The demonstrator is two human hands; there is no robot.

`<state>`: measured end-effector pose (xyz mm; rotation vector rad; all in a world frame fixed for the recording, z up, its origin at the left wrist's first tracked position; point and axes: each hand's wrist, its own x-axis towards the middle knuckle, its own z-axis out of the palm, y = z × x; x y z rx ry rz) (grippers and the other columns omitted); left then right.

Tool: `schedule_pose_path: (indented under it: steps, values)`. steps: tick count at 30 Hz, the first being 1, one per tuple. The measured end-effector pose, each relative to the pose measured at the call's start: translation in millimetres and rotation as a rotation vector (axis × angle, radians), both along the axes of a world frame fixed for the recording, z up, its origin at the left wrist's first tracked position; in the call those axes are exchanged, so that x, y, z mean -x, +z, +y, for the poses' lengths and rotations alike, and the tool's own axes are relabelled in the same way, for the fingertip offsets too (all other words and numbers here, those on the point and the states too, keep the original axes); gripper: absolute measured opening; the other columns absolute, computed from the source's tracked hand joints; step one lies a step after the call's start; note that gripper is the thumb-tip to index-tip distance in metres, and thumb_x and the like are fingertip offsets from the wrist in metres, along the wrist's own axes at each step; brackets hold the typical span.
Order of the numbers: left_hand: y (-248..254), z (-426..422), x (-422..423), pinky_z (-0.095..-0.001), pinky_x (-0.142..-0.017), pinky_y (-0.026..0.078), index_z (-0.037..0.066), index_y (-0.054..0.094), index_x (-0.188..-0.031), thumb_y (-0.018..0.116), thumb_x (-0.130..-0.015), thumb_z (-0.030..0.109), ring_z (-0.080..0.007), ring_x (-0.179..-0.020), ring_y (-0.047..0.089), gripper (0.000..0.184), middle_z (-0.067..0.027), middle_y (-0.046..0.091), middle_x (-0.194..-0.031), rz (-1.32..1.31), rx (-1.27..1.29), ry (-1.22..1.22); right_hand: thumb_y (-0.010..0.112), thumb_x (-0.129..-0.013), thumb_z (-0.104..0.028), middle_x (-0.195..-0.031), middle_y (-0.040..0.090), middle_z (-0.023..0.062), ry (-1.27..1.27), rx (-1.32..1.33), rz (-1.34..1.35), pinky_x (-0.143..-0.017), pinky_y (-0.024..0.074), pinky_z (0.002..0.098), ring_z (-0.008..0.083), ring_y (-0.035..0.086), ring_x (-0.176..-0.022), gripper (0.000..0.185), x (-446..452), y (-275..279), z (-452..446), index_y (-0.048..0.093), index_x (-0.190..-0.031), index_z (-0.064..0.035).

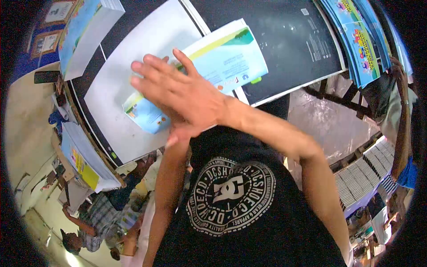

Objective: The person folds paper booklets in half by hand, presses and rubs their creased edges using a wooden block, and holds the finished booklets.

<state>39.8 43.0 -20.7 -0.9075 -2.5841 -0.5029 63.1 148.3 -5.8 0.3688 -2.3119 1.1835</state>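
A light-blue printed booklet or folded sheet [240,55] lies slantwise across the white board [115,98] and a dark panel beside it. My right hand [182,93] reaches across, back up, over the booklet's middle, its fingers spread and slightly blurred. Under it is my left hand [176,118], mostly covered, near the booklet's lower left part. Its fingers are hidden, so its grip cannot be made out. The booklet's left end shows below the hands.
Stacks of printed sheets stand at upper left [84,35], lower left [86,160] and upper right [356,40]. The dark panel [293,40] extends right. People are at lower left [98,222] and the right edge. Rows of stacked items [364,173] stand at right.
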Motion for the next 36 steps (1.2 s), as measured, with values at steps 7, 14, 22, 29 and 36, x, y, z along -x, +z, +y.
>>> schedule_pose_path:
  steps: [7,14,22,29,36]
  values:
    - [-1,11,8,-0.0510,-0.102,0.030,0.006,0.057,-0.119,0.049,-0.098,0.027,-0.0343,-0.107,0.048,0.031,-0.0150,0.052,-0.112,0.032,-0.003,0.005,0.037,-0.065,-0.096,-0.156,0.032,0.0160,0.278,0.271,0.220,-0.114,0.0124,0.0612,0.0421,0.023,-0.145,0.121,-26,44,8,0.043,-0.145,-0.0059]
    - [-5,13,18,-0.0510,-0.101,0.031,0.006,0.056,-0.119,0.049,-0.098,0.028,-0.0342,-0.107,0.047,0.032,-0.0148,0.050,-0.112,0.043,0.014,-0.020,0.048,-0.077,-0.079,-0.158,0.028,0.0171,-0.014,0.066,0.071,-0.116,0.0157,0.0595,0.0363,0.024,-0.146,0.108,-2,-10,25,0.025,-0.153,-0.0062]
    - [-3,10,17,-0.0509,-0.100,0.031,0.005,0.055,-0.120,0.049,-0.098,0.030,-0.0342,-0.107,0.046,0.033,-0.0145,0.049,-0.112,0.069,-0.001,0.005,0.044,-0.069,-0.091,-0.152,0.038,0.0156,0.122,0.239,0.385,-0.114,0.0189,0.0620,0.0387,0.033,-0.142,0.108,-30,69,25,0.043,-0.147,-0.0161]
    - [-6,21,30,-0.0508,-0.099,0.031,0.006,0.055,-0.121,0.049,-0.099,0.033,-0.0345,-0.108,0.045,0.036,-0.0144,0.048,-0.112,0.071,-0.039,0.012,0.046,-0.073,-0.084,-0.156,0.028,0.0219,-0.073,-0.095,0.028,-0.117,0.0141,0.0577,0.0382,0.024,-0.146,0.114,-9,-13,56,0.031,-0.150,-0.0013]
    - [-11,11,29,-0.0495,-0.096,0.032,0.006,0.053,-0.124,0.050,-0.097,0.037,-0.0349,-0.108,0.045,0.041,-0.0156,0.048,-0.112,0.056,0.016,-0.005,0.041,-0.073,-0.087,-0.158,0.029,0.0148,-0.014,0.095,0.103,-0.117,0.0147,0.0572,0.0365,0.024,-0.147,0.111,-23,41,52,0.031,-0.152,-0.0097]
